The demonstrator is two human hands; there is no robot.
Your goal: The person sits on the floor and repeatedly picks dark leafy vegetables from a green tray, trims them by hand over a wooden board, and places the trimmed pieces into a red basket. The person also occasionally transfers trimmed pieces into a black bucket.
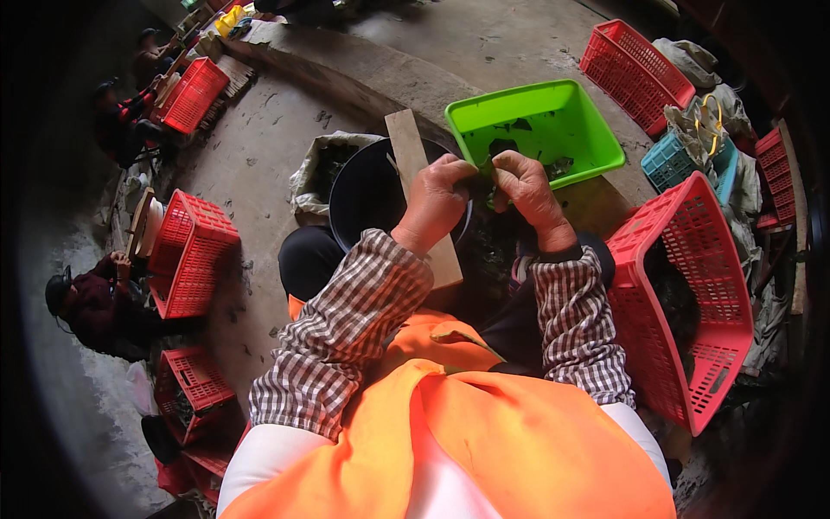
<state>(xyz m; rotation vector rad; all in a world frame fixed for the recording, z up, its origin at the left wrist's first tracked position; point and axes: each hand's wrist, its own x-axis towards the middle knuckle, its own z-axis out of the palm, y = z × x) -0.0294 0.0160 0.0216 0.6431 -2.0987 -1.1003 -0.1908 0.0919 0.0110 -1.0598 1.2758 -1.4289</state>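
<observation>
My left hand [436, 198] and my right hand [528, 191] are close together in front of me, each pinching a dark green, limp piece [484, 174] between thumb and fingers. It looks like leaf or seaweed; which one I cannot tell. Just beyond my right hand is a bright green plastic tub [600, 136] with a few dark scraps on its bottom. Below my left hand, a wooden board [407, 139] lies across a round black bucket [360, 201] between my knees. The inside of the bucket is too dark to make out.
A white woven sack [305, 178] of dark material stands left of the bucket. At my right is a red plastic crate [720, 272] with dark contents. Farther right is a blue basket [668, 162]. Several people sit at left beside red crates [194, 253]. A concrete ledge [363, 65] runs ahead.
</observation>
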